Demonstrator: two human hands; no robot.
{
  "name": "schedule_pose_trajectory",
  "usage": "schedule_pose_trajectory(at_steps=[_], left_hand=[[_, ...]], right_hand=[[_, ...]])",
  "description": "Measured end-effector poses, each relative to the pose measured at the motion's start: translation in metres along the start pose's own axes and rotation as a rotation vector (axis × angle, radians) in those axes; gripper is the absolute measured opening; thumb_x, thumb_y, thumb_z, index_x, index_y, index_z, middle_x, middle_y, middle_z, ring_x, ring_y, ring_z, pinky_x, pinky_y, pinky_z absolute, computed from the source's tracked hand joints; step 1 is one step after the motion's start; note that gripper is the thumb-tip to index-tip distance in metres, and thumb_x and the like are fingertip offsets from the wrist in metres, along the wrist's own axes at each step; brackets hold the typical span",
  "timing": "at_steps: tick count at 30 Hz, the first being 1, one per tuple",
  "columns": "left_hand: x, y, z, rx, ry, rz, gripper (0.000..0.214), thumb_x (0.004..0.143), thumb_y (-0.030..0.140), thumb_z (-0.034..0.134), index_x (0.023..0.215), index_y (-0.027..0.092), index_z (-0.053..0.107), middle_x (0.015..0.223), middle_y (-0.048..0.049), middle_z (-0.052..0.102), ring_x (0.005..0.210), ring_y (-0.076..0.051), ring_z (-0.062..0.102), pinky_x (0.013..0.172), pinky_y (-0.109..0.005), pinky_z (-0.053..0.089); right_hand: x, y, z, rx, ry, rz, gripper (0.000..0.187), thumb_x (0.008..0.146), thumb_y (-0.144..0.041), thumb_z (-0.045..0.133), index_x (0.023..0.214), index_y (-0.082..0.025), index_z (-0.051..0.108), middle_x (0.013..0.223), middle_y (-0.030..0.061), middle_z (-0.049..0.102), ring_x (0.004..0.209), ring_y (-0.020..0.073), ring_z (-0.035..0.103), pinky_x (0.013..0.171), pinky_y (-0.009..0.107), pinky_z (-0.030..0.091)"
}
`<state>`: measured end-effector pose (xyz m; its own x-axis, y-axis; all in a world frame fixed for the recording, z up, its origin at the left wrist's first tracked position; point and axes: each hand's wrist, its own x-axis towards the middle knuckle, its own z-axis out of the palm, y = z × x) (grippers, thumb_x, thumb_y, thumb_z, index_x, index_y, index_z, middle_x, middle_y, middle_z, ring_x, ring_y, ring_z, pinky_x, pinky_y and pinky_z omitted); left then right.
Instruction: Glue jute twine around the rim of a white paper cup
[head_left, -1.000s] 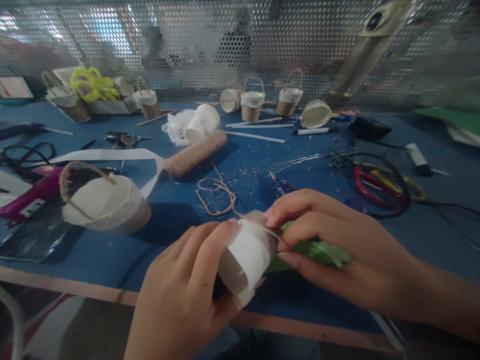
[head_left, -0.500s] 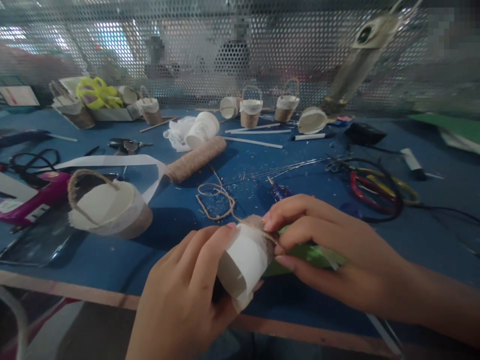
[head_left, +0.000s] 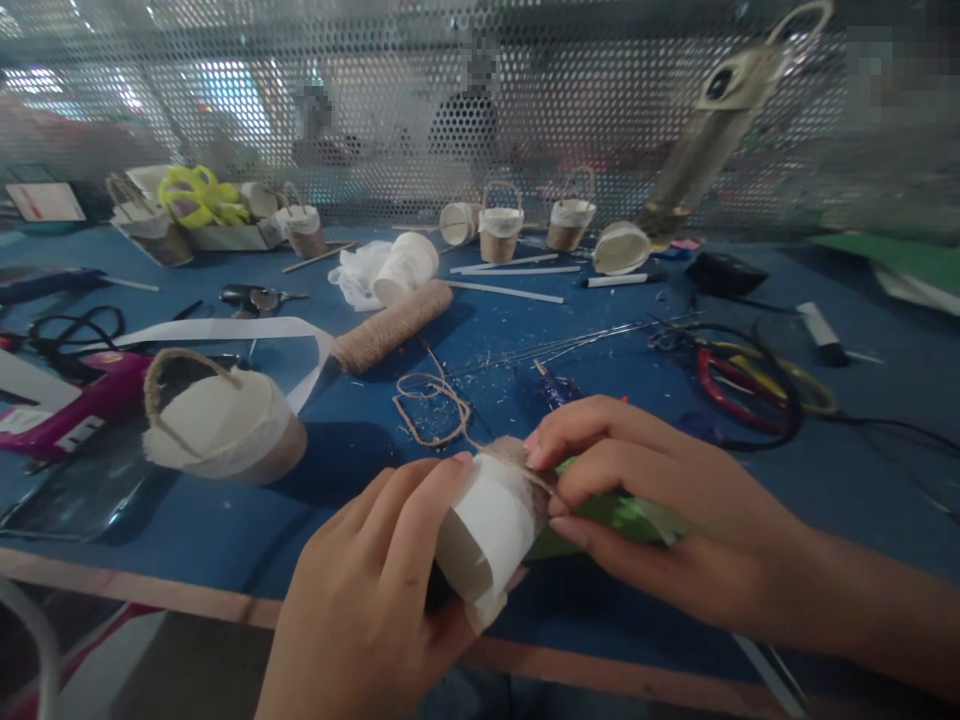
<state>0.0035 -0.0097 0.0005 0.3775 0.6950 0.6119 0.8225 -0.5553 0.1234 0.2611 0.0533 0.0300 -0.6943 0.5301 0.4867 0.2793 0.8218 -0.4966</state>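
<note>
Could easily end up with twine (head_left: 535, 480) springing loose or sitting crooked on the paper cup (head_left: 491, 515), thanks to too slack a pinch, or with a dented wall from over-squeezing. Holding the cup tilted over the near middle of the desk (head_left: 225, 515), open end toward near left, with the left hand's (head_left: 382, 580) fingers curled around it and the right hand's (head_left: 667, 490) fingers pinching twine against the brown base, wrist off to the right
</note>
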Motion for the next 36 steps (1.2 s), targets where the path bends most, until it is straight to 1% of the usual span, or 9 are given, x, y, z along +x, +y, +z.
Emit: schedule_pose_trajectory(at_steps=[3, 8, 13, 17, 22, 30, 36], left_hand=[[0.0002, -0.0002, 0.0003, 0.008, 0.007, 0.007, 0.037, 0.111, 0.045, 0.053, 0.137, 0.018, 0.054, 0.119, -0.014, 0.082, 0.102, -0.026, 0.081, 0.078, -0.034, 0.066], [-0.0005, -0.0001, 0.0006, 0.014, 0.009, 0.012, 0.039, 0.111, 0.047, 0.052, 0.136, 0.017, 0.054, 0.12, -0.0151, 0.081, 0.101, -0.026, 0.081, 0.077, -0.034, 0.066], [-0.001, -0.0003, 0.0011, 0.012, 0.009, 0.011, 0.039, 0.11, 0.046, 0.054, 0.136, 0.017, 0.054, 0.121, -0.0146, 0.081, 0.104, -0.026, 0.081, 0.08, -0.034, 0.065], [-0.0017, -0.0004, 0.0007, 0.006, 0.009, 0.011, 0.04, 0.11, 0.048, 0.055, 0.137, 0.018, 0.053, 0.119, -0.0135, 0.081, 0.102, -0.027, 0.081, 0.078, -0.035, 0.065], [-0.0008, -0.0001, -0.0001, -0.001, 0.011, 0.013, 0.038, 0.111, 0.047, 0.054, 0.136, 0.018, 0.053, 0.118, -0.0133, 0.081, 0.101, -0.026, 0.081, 0.078, -0.035, 0.065], [0.0008, -0.0002, 0.0005, 0.003, 0.018, 0.015, 0.037, 0.11, 0.045, 0.055, 0.136, 0.018, 0.052, 0.117, -0.0121, 0.081, 0.1, -0.026, 0.081, 0.077, -0.034, 0.064], [-0.001, -0.0001, 0.0007, 0.008, 0.009, 0.01, 0.041, 0.111, 0.048, 0.054, 0.137, 0.017, 0.054, 0.121, -0.0146, 0.081, 0.104, -0.026, 0.08, 0.079, -0.034, 0.065]], right_hand=[[0.0011, -0.0003, 0.0, 0.006, 0.004, -0.007, 0.011, 0.104, -0.015, 0.066, 0.103, -0.026, 0.062, 0.121, 0.0053, 0.069, 0.116, 0.0178, 0.071, 0.1, 0.03, 0.059], [0.0009, -0.0013, -0.0005, 0.014, 0.004, 0.006, 0.01, 0.105, -0.016, 0.067, 0.103, -0.025, 0.062, 0.121, 0.0045, 0.068, 0.117, 0.0166, 0.07, 0.101, 0.029, 0.058], [0.0006, -0.0013, -0.0006, 0.012, 0.009, -0.002, 0.01, 0.104, -0.016, 0.067, 0.103, -0.025, 0.063, 0.121, 0.005, 0.069, 0.116, 0.0172, 0.071, 0.1, 0.029, 0.059], [0.0012, -0.0009, -0.0003, 0.004, 0.012, -0.002, 0.011, 0.104, -0.016, 0.067, 0.103, -0.026, 0.063, 0.12, 0.0055, 0.07, 0.115, 0.0184, 0.072, 0.099, 0.03, 0.06], [0.0018, -0.0011, -0.0002, 0.0, 0.018, -0.004, 0.011, 0.102, -0.015, 0.068, 0.103, -0.026, 0.063, 0.119, 0.0059, 0.071, 0.113, 0.0199, 0.072, 0.097, 0.033, 0.061], [0.0014, -0.0014, -0.0003, 0.001, 0.007, -0.003, 0.01, 0.104, -0.016, 0.066, 0.103, -0.025, 0.062, 0.121, 0.0043, 0.068, 0.117, 0.0156, 0.07, 0.101, 0.027, 0.058], [0.0015, -0.0009, 0.0001, 0.011, 0.006, -0.005, 0.012, 0.104, -0.015, 0.066, 0.103, -0.025, 0.062, 0.121, 0.0049, 0.068, 0.116, 0.0168, 0.07, 0.1, 0.028, 0.059]])
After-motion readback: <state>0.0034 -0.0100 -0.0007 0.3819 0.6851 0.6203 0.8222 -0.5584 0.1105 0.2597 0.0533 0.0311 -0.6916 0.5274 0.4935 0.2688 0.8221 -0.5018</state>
